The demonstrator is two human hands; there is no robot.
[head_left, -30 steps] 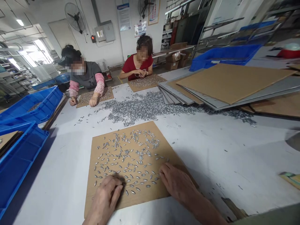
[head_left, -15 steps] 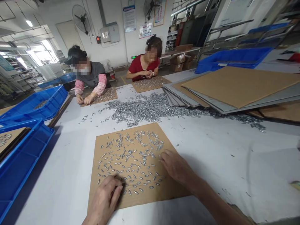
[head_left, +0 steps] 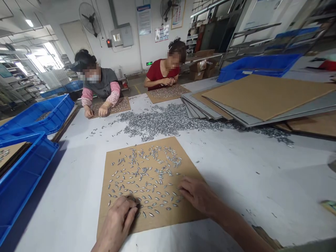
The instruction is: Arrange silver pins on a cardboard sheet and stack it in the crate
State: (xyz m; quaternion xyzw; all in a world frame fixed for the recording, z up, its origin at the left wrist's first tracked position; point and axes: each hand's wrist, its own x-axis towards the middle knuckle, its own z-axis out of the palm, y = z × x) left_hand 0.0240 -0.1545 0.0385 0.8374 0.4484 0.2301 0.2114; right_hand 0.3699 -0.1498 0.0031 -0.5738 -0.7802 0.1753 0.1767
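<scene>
A brown cardboard sheet (head_left: 149, 225) lies before me with many small, silvery, spindle-shaped metal pieces (head_left: 148, 202) on it. Toward the near edge they lie singly; farther back they bunch in loose clusters. My left hand (head_left: 118, 218) rests over the near left part of the sheet, its fingers curled together at the pieces. Whatever its fingertips hold, if anything, is hidden. At the right side of the pieces, my right hand (head_left: 196, 194) hovers low over the cardboard, fingers bent and slightly apart, showing nothing between them. One piece (head_left: 177, 174) lies just beyond its fingertips.
Behind the sheet spreads a heap of the same pieces (head_left: 162, 120). Stacked boards (head_left: 270, 94) stand at right, with a blue bin (head_left: 259, 66) behind. More blue bins (head_left: 26, 178) line the left. Across the table, two people (head_left: 101, 87) work at similar sheets.
My right hand has shifted slightly toward me, and a piece now shows beyond its fingertips. My left hand stays nearly in place. The view has moved slightly.
</scene>
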